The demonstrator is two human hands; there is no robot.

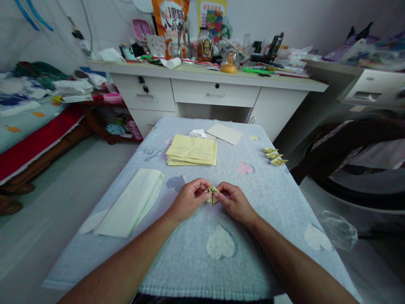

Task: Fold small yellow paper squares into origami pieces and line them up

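A small folded yellow paper (211,196) with dark markings is held between both hands above the middle of the cloth-covered table. My left hand (193,195) pinches its left side with thumb and fingers. On the right side, my right hand (234,200) grips it the same way, thumb in front. Beyond the hands lies a stack of yellow paper sheets (191,150). Several small folded yellow paper boats (274,156) sit in a row near the table's right edge.
A folded pale green cloth or paper (128,204) lies on the left of the table (186,261). Behind the stack are a crumpled white tissue (198,133) and a beige card (225,134). A cluttered desk (218,93) stands beyond; a washing machine (373,90) is at right.
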